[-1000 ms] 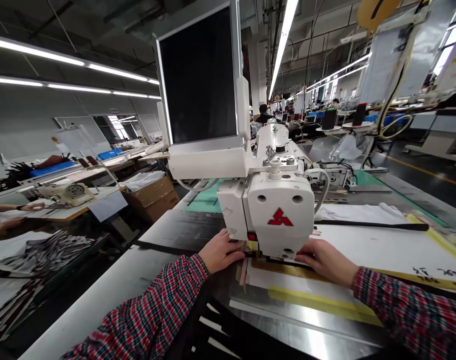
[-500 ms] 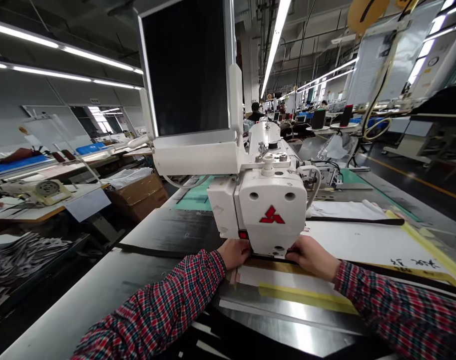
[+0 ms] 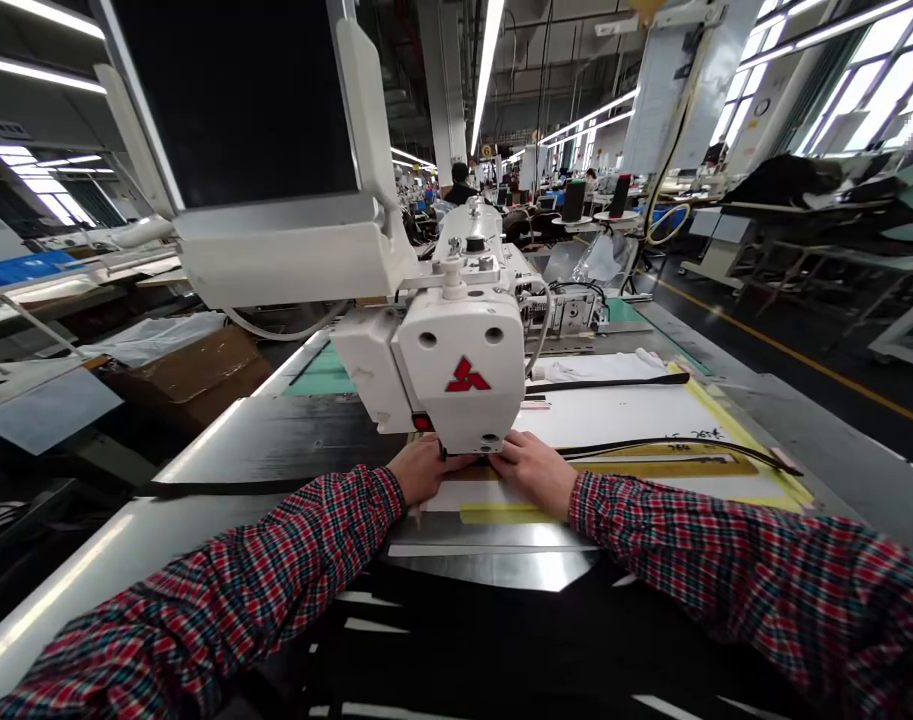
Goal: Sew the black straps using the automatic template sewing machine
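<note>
A white industrial sewing machine head with a red three-diamond logo stands at the middle of the table. My left hand lies flat just left of its foot, and my right hand lies just right of it. Both rest on a white template board edged with yellow tape. A long black strap runs under my hands from the left, and a thin dark strip curves away across the board to the right. The needle area is hidden behind the machine head.
A large dark monitor on a white arm rises over the machine. A cardboard box sits beyond the table's left edge. Further sewing stations and a seated person fill the hall ahead. A yellow floor line runs along the right aisle.
My hands have drawn closer together in front of the machine head. A curved dark strip now shows across the board on the right, and the view has turned left.
</note>
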{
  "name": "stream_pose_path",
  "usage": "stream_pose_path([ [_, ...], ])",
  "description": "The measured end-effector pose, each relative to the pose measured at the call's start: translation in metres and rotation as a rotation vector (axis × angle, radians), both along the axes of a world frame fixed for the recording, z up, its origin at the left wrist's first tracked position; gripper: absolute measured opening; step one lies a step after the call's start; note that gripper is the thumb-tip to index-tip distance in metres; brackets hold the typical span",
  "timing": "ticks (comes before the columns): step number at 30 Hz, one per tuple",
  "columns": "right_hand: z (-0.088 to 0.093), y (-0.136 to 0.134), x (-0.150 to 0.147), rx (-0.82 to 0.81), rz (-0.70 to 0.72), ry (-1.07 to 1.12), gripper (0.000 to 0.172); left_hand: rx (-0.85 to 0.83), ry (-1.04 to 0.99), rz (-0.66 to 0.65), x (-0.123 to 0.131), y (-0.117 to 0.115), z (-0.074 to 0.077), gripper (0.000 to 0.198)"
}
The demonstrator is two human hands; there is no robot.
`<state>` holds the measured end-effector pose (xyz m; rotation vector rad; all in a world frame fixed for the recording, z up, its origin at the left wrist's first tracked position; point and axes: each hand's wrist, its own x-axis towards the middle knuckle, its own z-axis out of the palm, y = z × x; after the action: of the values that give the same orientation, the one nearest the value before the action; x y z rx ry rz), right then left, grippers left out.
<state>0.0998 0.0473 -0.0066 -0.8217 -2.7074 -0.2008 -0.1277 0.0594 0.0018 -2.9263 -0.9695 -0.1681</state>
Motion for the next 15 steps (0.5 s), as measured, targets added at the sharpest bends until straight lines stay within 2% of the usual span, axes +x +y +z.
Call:
stream_pose_path([
  [4,0.003,-0.004,0.003,-0.029,0.056,-0.021,0.017,0.040,-0.019,-0.063,0.002,-0.008,0.009,0.049],
  [8,0.000,-0.002,0.005,-0.012,0.080,0.015,0.017,0.067,0.028,-0.019,0.013,-0.021,0.018,0.044],
  [12,-0.001,-0.002,0.003,-0.016,0.114,0.015,0.016,0.030,0.116,0.115,0.030,-0.043,0.021,0.047],
  [15,0.001,-0.002,0.001,-0.016,0.095,-0.006,0.016,0.005,0.080,0.237,0.039,-0.056,0.017,0.041],
])
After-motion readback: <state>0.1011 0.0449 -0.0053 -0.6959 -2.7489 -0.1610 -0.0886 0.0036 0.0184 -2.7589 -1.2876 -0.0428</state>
